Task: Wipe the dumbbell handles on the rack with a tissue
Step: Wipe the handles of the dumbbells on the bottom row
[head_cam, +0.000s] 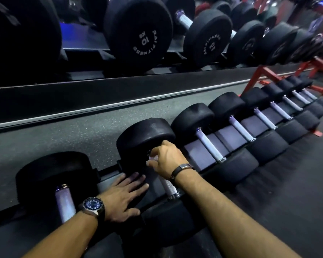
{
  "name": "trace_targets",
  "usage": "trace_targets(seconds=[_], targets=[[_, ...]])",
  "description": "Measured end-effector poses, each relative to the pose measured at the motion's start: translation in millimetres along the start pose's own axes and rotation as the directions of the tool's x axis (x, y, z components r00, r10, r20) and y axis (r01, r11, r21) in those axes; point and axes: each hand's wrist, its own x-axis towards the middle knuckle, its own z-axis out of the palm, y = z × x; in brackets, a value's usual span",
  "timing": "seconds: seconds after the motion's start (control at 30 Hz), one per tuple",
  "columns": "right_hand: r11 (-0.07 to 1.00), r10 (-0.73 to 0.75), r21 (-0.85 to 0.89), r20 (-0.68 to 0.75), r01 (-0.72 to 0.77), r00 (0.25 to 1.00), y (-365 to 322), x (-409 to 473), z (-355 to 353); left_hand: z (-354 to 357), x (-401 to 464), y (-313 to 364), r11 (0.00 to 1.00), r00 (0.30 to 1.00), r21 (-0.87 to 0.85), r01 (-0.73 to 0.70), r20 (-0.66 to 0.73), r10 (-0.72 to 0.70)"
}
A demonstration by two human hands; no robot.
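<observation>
Hands, head view, near to far. L hand (123, 196): fingers spread flat, palm down, resting on the low rack (108, 178) between two dumbbells, thumb against the near head (168, 220) of the dumbbell being wiped; holds nothing. Wristwatch (92, 204) w/ blue dial on L wrist. R hand (165, 158): fingers curled and closed round the far end of the knurled handle (167, 186), pinching a small pale tissue (154, 158) against the metal next to the far head (145, 136); only a scrap of tissue shows between the fingers. Dark band (181, 170) on R wrist. R forearm comes in from lower right, wrist bent down over the handle; L forearm comes in from lower left, roughly level.

Surface and room: low rack carries a row of black round-headed dumbbells w/ bare metal handles, e.g. leftmost handle (64, 205) and next handle to the right (209, 146), running off to upper right. Speckled grey floor (63, 138) behind the row. Upper rack shelf (119, 90) above holds larger dumbbells, one (140, 32) marked "RAI FITNESS 10 KG". Red frame (263, 73) at far right.
</observation>
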Motion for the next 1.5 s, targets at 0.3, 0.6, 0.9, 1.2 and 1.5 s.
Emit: trace_targets(seconds=[0.3,0.6,0.9,1.2,1.5], targets=[[0.977,-0.123,-0.157,0.146,0.146,0.982,2,1,-17,3,-1,0,0.999,0.997,0.017,0.049,0.06,-0.05],[0.984,-0.135,-0.098,0.16,0.152,0.978,15,1,-16,4,-3,2,0.996,0.996,-0.041,0.08,0.043,-0.078],[0.968,-0.217,-0.108,0.108,0.228,0.97,15,0,-7,8,-2,1,0.998,0.998,-0.028,0.054,0.021,-0.053],[0.962,-0.241,-0.093,0.161,0.258,0.957,20,-4,-8,10,-2,2,0.999,0.999,-0.003,0.045,0.023,-0.045],[0.963,-0.216,-0.105,0.256,0.249,0.942,26,1,-22,8,-1,1,0.999,0.997,-0.001,0.047,0.057,-0.047]])
